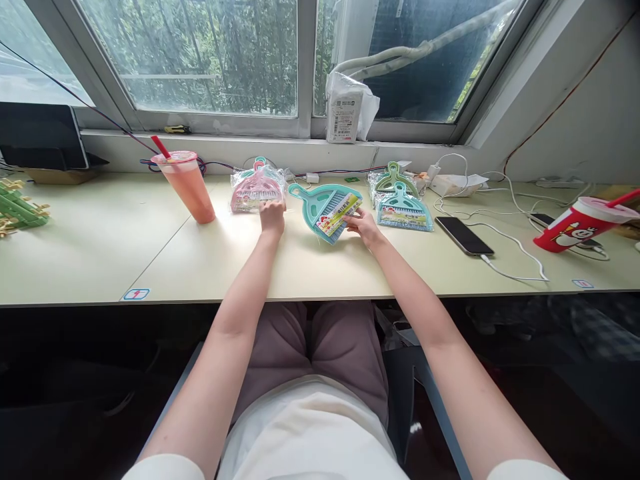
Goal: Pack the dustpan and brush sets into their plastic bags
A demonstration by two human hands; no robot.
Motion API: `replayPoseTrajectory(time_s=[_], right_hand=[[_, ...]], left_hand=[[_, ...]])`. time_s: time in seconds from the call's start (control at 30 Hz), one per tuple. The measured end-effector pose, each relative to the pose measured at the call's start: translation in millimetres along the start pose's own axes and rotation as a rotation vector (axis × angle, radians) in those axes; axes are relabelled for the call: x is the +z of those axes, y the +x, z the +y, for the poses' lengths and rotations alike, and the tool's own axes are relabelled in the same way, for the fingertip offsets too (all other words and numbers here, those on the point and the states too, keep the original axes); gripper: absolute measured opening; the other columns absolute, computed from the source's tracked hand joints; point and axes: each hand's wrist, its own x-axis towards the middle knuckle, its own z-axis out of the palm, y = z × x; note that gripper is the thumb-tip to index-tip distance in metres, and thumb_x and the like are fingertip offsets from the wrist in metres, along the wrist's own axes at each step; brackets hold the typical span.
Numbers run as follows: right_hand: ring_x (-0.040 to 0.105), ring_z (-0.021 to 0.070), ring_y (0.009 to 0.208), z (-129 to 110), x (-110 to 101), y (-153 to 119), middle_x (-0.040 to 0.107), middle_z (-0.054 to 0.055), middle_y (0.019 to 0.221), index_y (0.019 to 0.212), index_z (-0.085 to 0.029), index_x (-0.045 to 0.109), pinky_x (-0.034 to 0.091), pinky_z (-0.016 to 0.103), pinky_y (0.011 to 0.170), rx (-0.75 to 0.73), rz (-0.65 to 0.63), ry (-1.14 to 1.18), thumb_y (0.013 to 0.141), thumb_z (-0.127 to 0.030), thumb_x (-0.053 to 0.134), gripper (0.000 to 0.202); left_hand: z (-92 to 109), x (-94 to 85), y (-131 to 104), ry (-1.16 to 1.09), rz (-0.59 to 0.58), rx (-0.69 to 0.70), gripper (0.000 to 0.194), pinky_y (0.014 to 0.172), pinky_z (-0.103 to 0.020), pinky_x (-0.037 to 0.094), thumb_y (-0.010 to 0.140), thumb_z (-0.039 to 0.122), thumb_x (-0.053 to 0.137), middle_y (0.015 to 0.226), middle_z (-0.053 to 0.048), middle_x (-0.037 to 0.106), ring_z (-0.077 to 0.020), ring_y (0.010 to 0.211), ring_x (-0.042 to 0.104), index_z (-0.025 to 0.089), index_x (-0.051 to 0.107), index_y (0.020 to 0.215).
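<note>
In the head view, my right hand [364, 227] grips a teal mini dustpan-and-brush set [310, 201] by its lower right edge. A yellow-green label crosses its blue bristles, and the set is tilted just above the table. My left hand [273, 217] is closed at the lower right corner of a pink dustpan-and-brush set [253, 192] in clear wrap; its fingertips are hidden. Another wrapped teal set [404, 212] lies to the right of my right hand, with a green set [393, 177] behind it.
An orange drink cup [187, 190] leans at left, and a red cup [575, 227] tilts at far right. Between them lie a phone [465, 235] and white cables. A tablet [43, 137] stands back left; a wrapped white box [344, 117] sits on the sill.
</note>
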Motion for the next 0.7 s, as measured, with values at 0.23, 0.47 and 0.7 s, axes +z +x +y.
replayPoseTrajectory(time_s=[0.23, 0.47, 0.7], right_hand=[[0.064, 0.0113, 0.055, 3, -3, 7, 0.072, 0.002, 0.072, 0.091, -0.016, 0.063, 0.054, 0.020, 0.050, 0.132, 0.121, 0.001, 0.066, -0.007, 0.077, 0.030], [0.065, 0.0117, 0.054, 0, -2, 4, 0.074, 0.004, 0.072, 0.091, -0.013, 0.065, 0.055, 0.021, 0.050, 0.167, 0.116, 0.016, 0.070, -0.002, 0.074, 0.025], [0.065, 0.0113, 0.055, 2, -4, 6, 0.073, 0.005, 0.075, 0.088, -0.012, 0.065, 0.056, 0.020, 0.050, 0.171, 0.079, 0.014, 0.070, -0.003, 0.075, 0.023]], left_hand=[[11, 3.0, -5, -0.146, 0.103, 0.040, 0.025, 0.117, -0.059, 0.005, 0.080, 0.019, 0.049, 0.092, -0.014, 0.069, -0.0357, 0.122, 0.050, 0.020, 0.071, 0.092], [15, 9.9, -9, -0.165, 0.067, 0.037, 0.036, 0.116, -0.060, 0.002, 0.074, 0.032, 0.066, 0.122, -0.018, 0.062, -0.0404, 0.136, 0.036, 0.017, 0.067, 0.107], [11, 6.9, -5, -0.121, 0.063, -0.013, 0.027, 0.116, -0.063, 0.002, 0.077, 0.012, 0.053, 0.109, -0.018, 0.066, -0.0389, 0.130, 0.042, 0.017, 0.071, 0.097]])
